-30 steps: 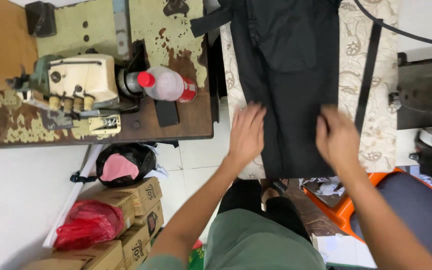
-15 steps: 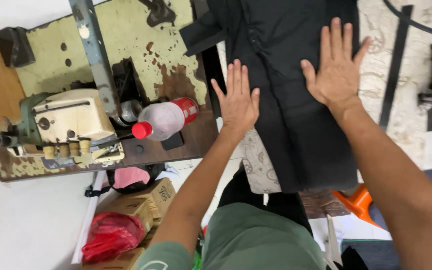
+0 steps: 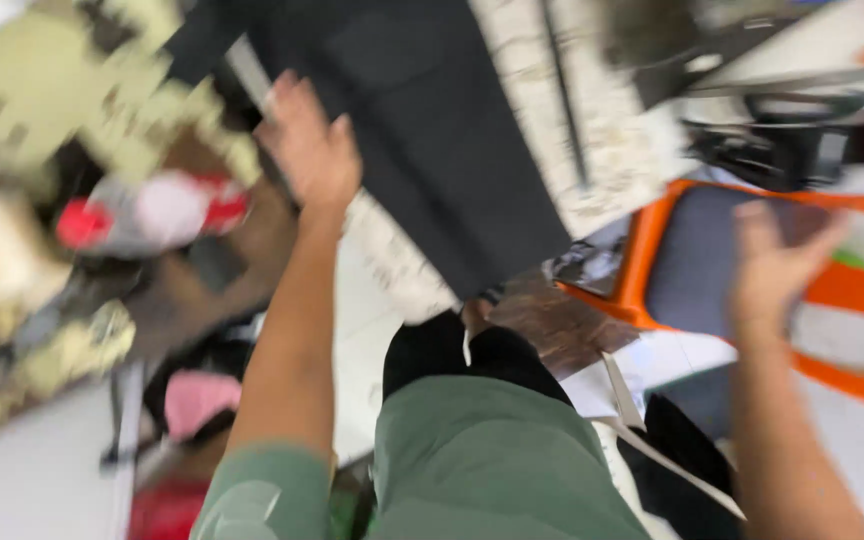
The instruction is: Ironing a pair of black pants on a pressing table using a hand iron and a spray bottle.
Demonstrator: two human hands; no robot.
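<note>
The picture is blurred by motion. A black garment (image 3: 432, 130) lies spread on a pale patterned board (image 3: 592, 150). My left hand (image 3: 307, 140) rests flat on the garment's left edge, fingers apart, holding nothing. My right hand (image 3: 777, 260) is lifted off the cloth and hangs in the air at the right, over an orange chair with a dark seat (image 3: 697, 265), fingers loosely spread and empty.
At the left stands a worn table (image 3: 202, 290) with a sewing machine (image 3: 2, 250) and a clear bottle with a red cap (image 3: 152, 215). Pink and red bags (image 3: 192, 400) sit on the floor below. Dark machinery (image 3: 782, 150) is at the upper right.
My right hand has left the garment and swung down to the right over the orange chair. My left hand stays on the cloth. The view has tilted and blurred.
</note>
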